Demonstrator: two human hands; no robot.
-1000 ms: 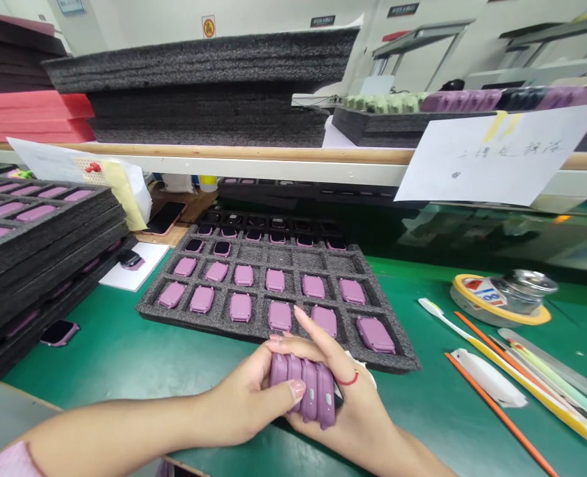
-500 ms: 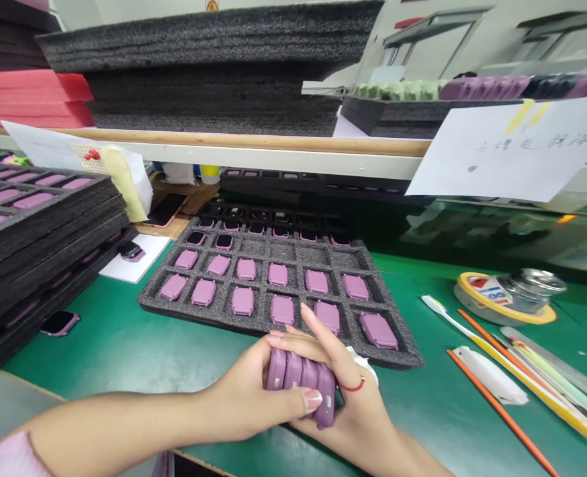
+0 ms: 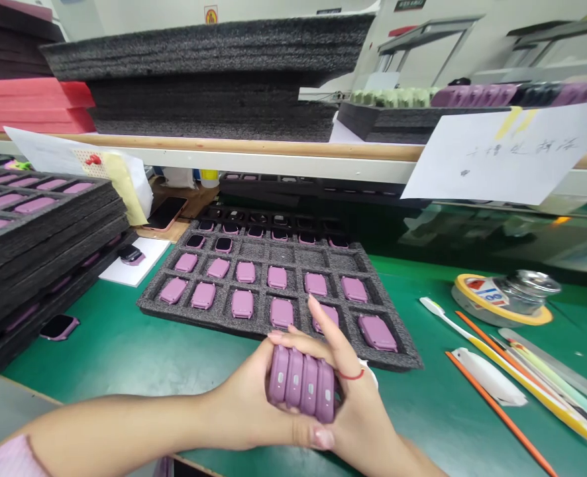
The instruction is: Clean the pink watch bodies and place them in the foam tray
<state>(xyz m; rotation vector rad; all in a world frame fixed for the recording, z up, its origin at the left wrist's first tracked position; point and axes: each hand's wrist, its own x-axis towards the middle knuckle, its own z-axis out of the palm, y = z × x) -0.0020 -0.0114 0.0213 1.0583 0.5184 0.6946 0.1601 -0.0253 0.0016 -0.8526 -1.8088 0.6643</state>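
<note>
A row of several purple watch cases (image 3: 302,382) stands on edge between both my hands, low in the middle of the view. My left hand (image 3: 246,404) wraps them from the left, thumb underneath. My right hand (image 3: 356,401) cups them from the right, its fingers curled over the top and its forefinger raised. Just behind lies a dark foam tray (image 3: 397,344) whose pockets hold more purple cases (image 3: 281,311), and its far rows hold cases with dark screens up.
A stack of filled foam trays (image 3: 40,232) stands at the left, with a loose watch case (image 3: 59,326) at its foot. On the right lie a toothbrush (image 3: 442,317), orange sticks, a ruler and a tape roll with a metal dish (image 3: 502,298). A shelf (image 3: 254,159) overhead carries foam sheets.
My left thumb has slid from the top of the cases to beneath them, and the row has tipped up a little so its side faces show. My right forefinger has lifted.
</note>
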